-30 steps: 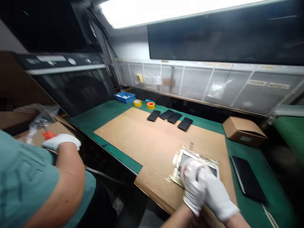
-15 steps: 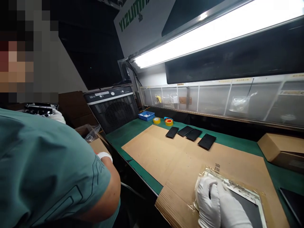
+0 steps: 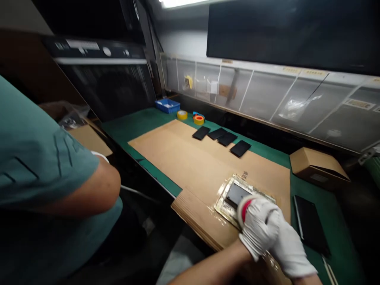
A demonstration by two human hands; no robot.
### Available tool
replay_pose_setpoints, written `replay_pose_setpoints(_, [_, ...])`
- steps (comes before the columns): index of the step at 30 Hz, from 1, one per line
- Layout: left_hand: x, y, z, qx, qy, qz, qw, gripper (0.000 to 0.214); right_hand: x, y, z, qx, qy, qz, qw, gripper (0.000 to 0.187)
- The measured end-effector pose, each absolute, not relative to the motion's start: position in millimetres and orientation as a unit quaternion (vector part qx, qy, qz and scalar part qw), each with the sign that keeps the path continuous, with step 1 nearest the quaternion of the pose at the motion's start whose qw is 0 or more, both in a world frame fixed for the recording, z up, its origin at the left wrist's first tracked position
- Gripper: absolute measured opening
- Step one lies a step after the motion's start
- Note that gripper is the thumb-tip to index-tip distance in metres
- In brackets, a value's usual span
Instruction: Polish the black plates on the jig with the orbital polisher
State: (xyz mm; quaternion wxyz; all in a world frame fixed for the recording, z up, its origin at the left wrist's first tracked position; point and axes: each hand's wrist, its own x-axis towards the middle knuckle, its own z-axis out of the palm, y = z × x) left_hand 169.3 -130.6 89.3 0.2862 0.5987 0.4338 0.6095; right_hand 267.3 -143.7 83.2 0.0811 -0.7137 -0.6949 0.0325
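My left hand (image 3: 257, 225) wears a white glove with a red mark at the cuff edge and bunches over the near edge of a gold-edged clear plastic pouch (image 3: 228, 208). The pouch lies flat on a cardboard sheet (image 3: 190, 166), with a dark flat slab (image 3: 236, 194) showing inside it. My right hand (image 3: 289, 249), also gloved in white, presses against my left hand and hides the pouch's near corner. Several black flat slabs (image 3: 240, 148) lie in a loose row at the far edge of the cardboard.
A co-worker in a green T-shirt (image 3: 44, 150) sits at the left. A black slab (image 3: 310, 223) lies on the green mat (image 3: 305, 186) at right, beyond it a cardboard box (image 3: 317, 168). A blue tray (image 3: 167, 105) and tape rolls (image 3: 199, 120) stand at the back.
The head view has swung back left and down. My hands have shifted towards the pouch's near right side, uncovering more of the dark slab. The co-worker's arm has moved in front of their body.
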Motion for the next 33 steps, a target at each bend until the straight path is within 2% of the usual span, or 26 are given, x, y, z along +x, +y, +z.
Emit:
replay_pose_setpoints(5, [125, -121, 95, 0.556, 0.468, 0.642, 0.244, 0.02, 214, -123, 112, -0.66, -0.749, 0.057, -0.025, 0.041])
replay_pose_setpoints(9, [123, -117, 91, 0.541, 0.475, 0.652, 0.239, 0.019, 206, -116, 115, -0.641, -0.766, 0.047, -0.01, 0.037])
replay_pose_setpoints(18, [192, -129, 86, 0.608, 0.442, 0.58, 0.314, 0.02, 306, -145, 103, -0.648, -0.761, -0.009, 0.015, 0.026])
replay_pose_setpoints(23, [164, -123, 83, 0.583, 0.47, 0.589, 0.302, 0.02, 268, -133, 106, -0.637, -0.771, -0.016, -0.007, 0.028])
replay_pose_setpoints(28, [147, -113, 86, 0.567, 0.479, 0.609, 0.28, 0.019, 243, -118, 112, -0.637, -0.77, -0.023, -0.03, 0.039])
replay_pose_setpoints(33, [168, -110, 90, 0.594, 0.462, 0.588, 0.295, 0.016, 275, -120, 109, -0.623, -0.781, -0.029, -0.036, 0.03])
